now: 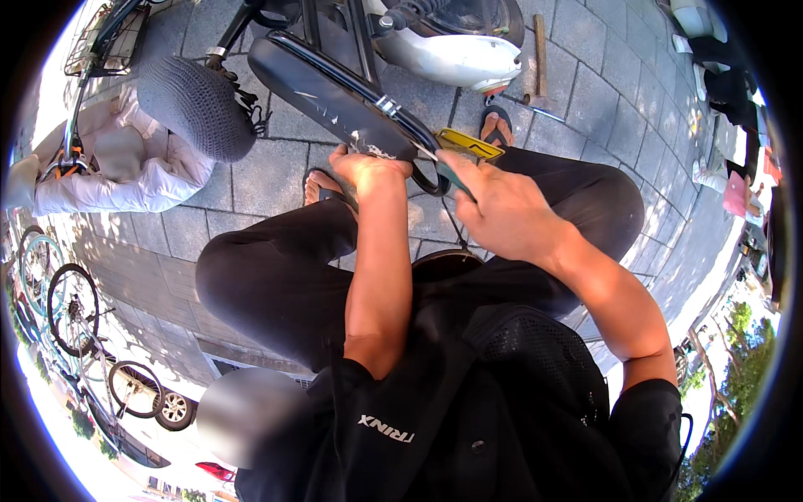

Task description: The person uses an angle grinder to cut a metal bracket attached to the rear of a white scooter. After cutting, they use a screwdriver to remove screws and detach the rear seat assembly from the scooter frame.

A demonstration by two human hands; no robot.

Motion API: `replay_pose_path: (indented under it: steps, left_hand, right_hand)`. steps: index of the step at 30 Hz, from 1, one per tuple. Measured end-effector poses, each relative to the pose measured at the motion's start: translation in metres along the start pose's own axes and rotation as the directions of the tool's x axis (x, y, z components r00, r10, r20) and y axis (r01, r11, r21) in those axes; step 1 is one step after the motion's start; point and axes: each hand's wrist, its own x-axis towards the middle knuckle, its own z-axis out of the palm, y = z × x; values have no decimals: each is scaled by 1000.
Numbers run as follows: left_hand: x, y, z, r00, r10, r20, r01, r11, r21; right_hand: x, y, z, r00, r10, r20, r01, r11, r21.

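Note:
A long black padded seat lies across the upper middle, with scuffs and torn whitish patches near its close end. My left hand grips that end from below, its fingers partly hidden by the seat. In my right hand is a green-handled tool, closed in the fingers. Its thin metal shaft points at the seat's end; whether its tip touches cannot be seen. A black tubular rail with a silver clamp runs along the seat. Just beyond my right hand is a yellow plate.
A wooden-handled hammer rests on the grey paving beyond my sandalled foot. A white fender stands beside the frame. To the left are a grey knitted cover and a pale padded cloth. Bicycles and people appear farther off.

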Motion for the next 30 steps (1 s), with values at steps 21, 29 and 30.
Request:
replay_pose_path:
  steps: [21,29,30]
  left_hand:
    - [-7,13,-23,767,217,604,-624,471,624]
    - [-12,32,-21,807,130,576,-564,460,686]
    - [-4,35,-24,791,103,604,-576,459,676]
  right_hand:
    - [-43,57,-37,962,-62,265,-37,935,352]
    - [-48,70,-17,899,-3,438,-18,999,44]
    - [-46,68,-15,894,5,449,-15,1000,18]
